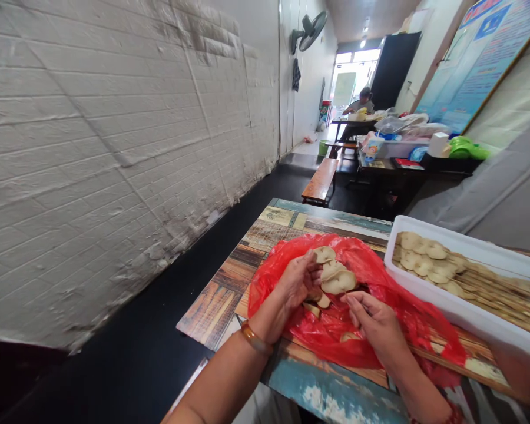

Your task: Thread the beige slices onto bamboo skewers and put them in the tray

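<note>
My left hand [297,281] is closed around several pale tan, flat, rounded slices [338,279] above an open red plastic bag [366,259]. Just right of the slices, my right hand [373,321] pinches what looks like a thin skewer at their lower edge; most of its length is hidden by the fingers. More loose slices [322,300] lie in the bag beneath my left hand. At the right, a white plastic tub [428,227] holds rows of similar slices [424,253] on thin sticks [497,288].
The bag rests on a wood-patterned table [212,312], close to a white brick-patterned wall [115,147]. Beyond are a wooden bench [321,179], a cluttered table with green bowls [466,147], and a person [361,105] seated farther back. A fan [311,30] hangs on the wall.
</note>
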`<state>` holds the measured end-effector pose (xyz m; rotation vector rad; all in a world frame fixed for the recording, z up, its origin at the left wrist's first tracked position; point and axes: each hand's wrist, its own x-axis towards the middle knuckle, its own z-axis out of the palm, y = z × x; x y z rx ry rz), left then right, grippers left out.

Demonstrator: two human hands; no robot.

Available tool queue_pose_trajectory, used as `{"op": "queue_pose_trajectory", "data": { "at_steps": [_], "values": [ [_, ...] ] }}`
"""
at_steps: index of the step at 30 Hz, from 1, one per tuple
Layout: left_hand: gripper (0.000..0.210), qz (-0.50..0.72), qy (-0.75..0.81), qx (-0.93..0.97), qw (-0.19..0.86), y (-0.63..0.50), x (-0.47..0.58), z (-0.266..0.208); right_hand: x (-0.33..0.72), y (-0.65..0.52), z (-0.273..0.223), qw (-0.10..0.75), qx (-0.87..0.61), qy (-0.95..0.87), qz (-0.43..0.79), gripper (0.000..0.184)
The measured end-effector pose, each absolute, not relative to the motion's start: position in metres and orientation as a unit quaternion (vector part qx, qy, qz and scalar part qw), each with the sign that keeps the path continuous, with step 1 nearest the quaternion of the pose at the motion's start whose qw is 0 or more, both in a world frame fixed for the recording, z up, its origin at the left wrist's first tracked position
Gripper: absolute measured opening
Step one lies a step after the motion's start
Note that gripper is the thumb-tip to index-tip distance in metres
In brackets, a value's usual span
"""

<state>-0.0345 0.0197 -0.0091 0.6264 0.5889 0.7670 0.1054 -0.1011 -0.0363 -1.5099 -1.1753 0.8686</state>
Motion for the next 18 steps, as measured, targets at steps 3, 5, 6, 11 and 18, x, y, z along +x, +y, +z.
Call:
{"op": "queue_pose_trajectory", "data": {
  "at_steps": [3,5,6,11,18],
  "values": [
    [0.042,0.365,0.245,0.358,0.824,0.017,-0.033,-0.009,0.106,-0.099,-0.038,0.499,-0.627,-0.482,0.354,0.035],
    [0.044,0.388,0.242,0.393,0.798,0.016,-0.030,-0.011,0.106,-0.098,-0.038,0.493,-0.639,-0.493,0.326,0.035],
    [0.046,0.399,0.248,0.408,0.783,0.016,-0.029,-0.012,0.106,-0.098,-0.038,0.489,-0.644,-0.501,0.310,0.034],
    [0.050,0.450,0.282,0.450,0.718,0.016,-0.023,-0.019,0.102,-0.098,-0.033,0.467,-0.663,-0.540,0.224,0.033],
    [0.047,0.467,0.280,0.439,0.715,0.017,-0.023,-0.014,0.099,-0.097,-0.029,0.472,-0.665,-0.536,0.219,0.031]
  ]
}}
